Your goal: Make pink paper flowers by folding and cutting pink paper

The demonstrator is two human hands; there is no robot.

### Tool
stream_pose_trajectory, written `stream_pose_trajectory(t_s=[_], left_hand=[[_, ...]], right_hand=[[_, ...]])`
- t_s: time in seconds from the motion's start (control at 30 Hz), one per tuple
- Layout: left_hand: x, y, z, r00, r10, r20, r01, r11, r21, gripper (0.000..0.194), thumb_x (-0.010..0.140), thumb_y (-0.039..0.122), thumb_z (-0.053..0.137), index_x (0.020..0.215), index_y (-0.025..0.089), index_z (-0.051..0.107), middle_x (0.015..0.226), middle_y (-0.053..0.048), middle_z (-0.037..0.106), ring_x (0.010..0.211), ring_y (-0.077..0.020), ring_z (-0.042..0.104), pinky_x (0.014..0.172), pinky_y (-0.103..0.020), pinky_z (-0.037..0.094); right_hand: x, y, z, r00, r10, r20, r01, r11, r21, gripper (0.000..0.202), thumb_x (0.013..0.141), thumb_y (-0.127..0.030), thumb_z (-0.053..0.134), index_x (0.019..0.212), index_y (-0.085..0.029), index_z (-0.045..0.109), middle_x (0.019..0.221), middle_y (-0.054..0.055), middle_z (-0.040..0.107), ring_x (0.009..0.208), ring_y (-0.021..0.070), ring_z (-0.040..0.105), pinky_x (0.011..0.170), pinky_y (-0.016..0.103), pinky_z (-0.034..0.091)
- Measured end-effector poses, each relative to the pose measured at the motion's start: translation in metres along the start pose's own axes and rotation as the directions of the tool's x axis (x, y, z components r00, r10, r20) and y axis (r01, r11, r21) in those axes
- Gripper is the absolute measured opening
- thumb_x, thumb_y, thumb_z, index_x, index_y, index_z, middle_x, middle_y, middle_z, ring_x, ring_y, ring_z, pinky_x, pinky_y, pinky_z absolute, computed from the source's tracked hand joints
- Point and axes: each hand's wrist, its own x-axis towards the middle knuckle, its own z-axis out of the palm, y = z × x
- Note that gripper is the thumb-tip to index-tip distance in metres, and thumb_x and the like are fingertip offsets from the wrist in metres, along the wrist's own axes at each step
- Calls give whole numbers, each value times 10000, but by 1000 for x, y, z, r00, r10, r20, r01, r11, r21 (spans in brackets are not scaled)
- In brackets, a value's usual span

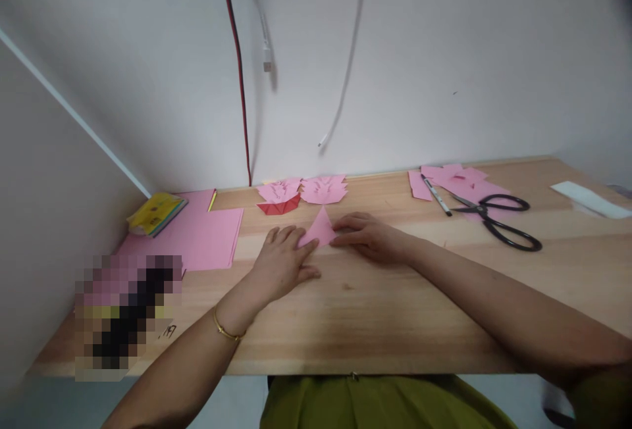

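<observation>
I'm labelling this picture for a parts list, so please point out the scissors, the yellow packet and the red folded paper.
Scissors (476,208): head view, on the pivot.
Yellow packet (157,210): head view, on its upper face.
Red folded paper (279,207): head view, on its middle.

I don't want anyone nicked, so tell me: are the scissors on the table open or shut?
Open: the black-handled scissors lie with their handle loops spread well apart and their blade tips parted.

Pink folded paper triangle (320,228), flat on wood
</observation>
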Motion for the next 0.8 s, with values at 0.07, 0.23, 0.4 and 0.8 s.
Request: stream_pose_trajectory(t_s=[0.07,0.23,0.4,0.8], left_hand=[[0,0,0,1000,6,-2,-6,1000,-3,598,799,561,579,1323,280,519,1349,-129,491,1272,-320,384,1034,-518,278],[1,-1,1,1000,9,-7,-9,1000,-4,589,803,566,569,1316,280,528,1333,-131,501,1256,-319,395,1028,-521,284],[0,0,0,1000,15,-12,-15,1000,-14,591,808,563,564,1320,271,524,1336,-135,498,1261,-323,391,1025,-522,291],[-2,-4,6,1000,-2,14,2,1000,-30,598,816,554,560,1336,263,509,1391,-136,467,1313,-340,350,1048,-532,283]], right_hand=[[0,0,0,1000,0,-6,1,1000,2,376,887,-146,490,1192,-299,649,1287,97,569,1194,228,507,995,448,405],[1,-1,0,1000,-6,-20,6,1000,-8,363,887,-153,495,1179,-295,656,1281,100,574,1188,228,514,987,450,415],[1,-1,-1,1000,-5,-14,5,1000,-26,360,900,-156,472,1180,-287,657,1275,99,574,1182,224,514,990,447,411],[0,-1,1,1000,23,-9,-23,1000,-17,355,895,-172,492,1185,-303,649,1279,92,572,1188,227,503,1005,452,384]])
